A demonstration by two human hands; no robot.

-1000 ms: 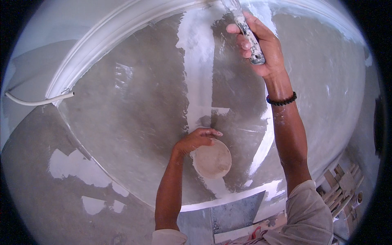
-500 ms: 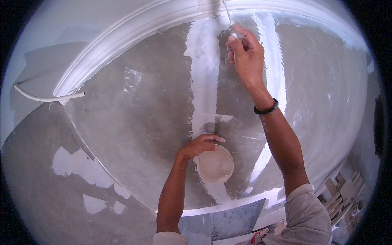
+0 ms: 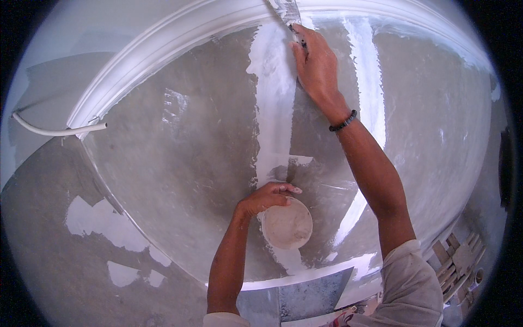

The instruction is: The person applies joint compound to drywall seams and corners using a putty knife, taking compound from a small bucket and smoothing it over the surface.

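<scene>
My left hand grips the rim of a round, pale container with putty-like residue, held low in front of a grey plastered wall. A white vertical strip of filler runs up the wall behind it. My right hand is raised near the top of this strip, closed on a putty knife whose blade lies by the white cornice moulding; the handle is mostly hidden by my fingers.
A bent white conduit pipe sticks out at the left. The adjoining wall has white patches. A second white strip runs down at right. Low at right lie wooden boards and planks with a small cylindrical item.
My right hand has turned to show its back and moved left, carrying the putty knife to the cornice. My left hand and the container have shifted slightly down and right.
</scene>
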